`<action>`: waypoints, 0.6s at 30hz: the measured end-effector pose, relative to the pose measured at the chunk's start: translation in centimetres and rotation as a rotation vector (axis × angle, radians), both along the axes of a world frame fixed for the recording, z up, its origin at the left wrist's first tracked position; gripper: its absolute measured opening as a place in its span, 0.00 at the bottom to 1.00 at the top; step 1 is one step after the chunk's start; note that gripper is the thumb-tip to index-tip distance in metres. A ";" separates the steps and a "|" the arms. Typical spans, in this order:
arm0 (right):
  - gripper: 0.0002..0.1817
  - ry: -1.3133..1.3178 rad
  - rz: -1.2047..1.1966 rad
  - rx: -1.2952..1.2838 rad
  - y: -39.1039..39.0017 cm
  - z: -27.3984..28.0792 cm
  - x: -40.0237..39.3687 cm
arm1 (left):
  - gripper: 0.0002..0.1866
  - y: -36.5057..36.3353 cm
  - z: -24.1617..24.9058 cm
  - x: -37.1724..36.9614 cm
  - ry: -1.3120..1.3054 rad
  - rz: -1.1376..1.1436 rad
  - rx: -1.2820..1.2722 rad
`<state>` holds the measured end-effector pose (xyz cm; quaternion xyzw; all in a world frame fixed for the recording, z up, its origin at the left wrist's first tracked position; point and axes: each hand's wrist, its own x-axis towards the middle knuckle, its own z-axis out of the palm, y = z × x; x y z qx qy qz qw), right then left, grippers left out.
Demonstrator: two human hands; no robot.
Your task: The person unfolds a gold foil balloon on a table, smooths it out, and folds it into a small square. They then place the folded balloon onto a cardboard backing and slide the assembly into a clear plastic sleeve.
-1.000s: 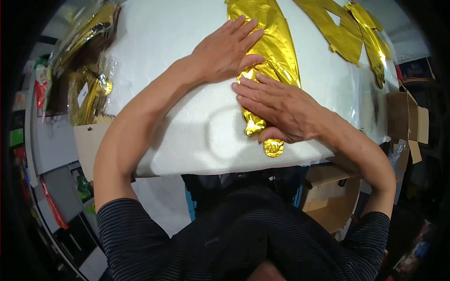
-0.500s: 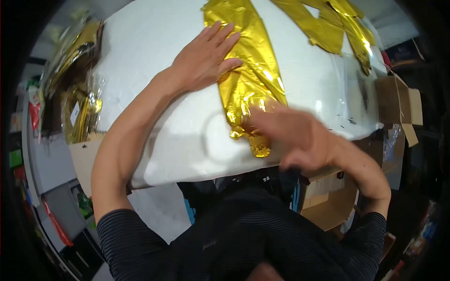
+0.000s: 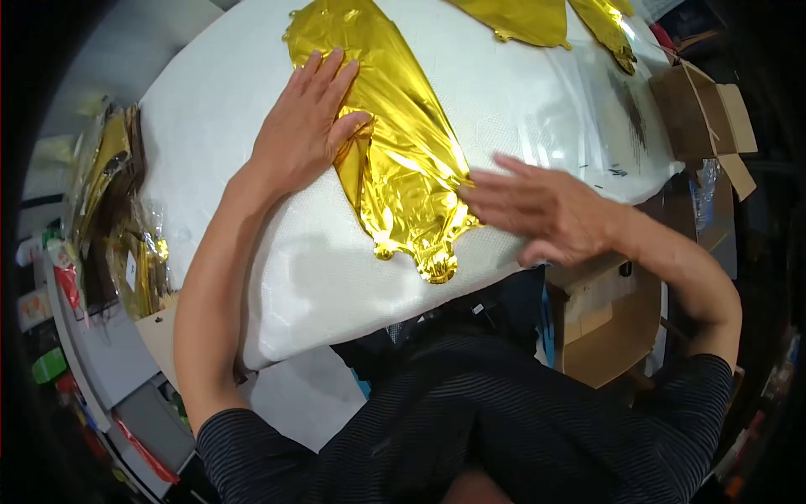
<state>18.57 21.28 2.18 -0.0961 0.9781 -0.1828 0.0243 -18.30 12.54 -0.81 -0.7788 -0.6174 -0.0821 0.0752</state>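
A flat, uninflated gold foil balloon [image 3: 399,147] lies lengthwise on the white-covered table [image 3: 311,260]. Its narrow, crinkled end with small tabs points toward me, near the front edge. My left hand [image 3: 302,126] rests palm down on the balloon's left side, fingers stretched and thumb spread. At the lower right edge of the foil is my right hand [image 3: 546,210], its fingers extended and fingertips right at the rim. Nothing shows in its grasp.
More gold foil pieces [image 3: 529,18] lie at the far side. Clear plastic [image 3: 579,126] covers the table's right part. An open cardboard box [image 3: 693,109] stands beyond it, another box [image 3: 617,336] below the front edge. Packaged gold foil [image 3: 138,273] sits at the left.
My right hand has moved off the balloon's lower end to its right edge. That end now lies flatter and more spread. My left hand stays on the foil; the whole view has shifted.
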 end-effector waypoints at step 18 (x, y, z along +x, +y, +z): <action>0.14 0.371 0.071 0.370 5.3 1.3 -6.1 | 0.38 -0.3 1.1 0.7 -0.033 0.026 -0.061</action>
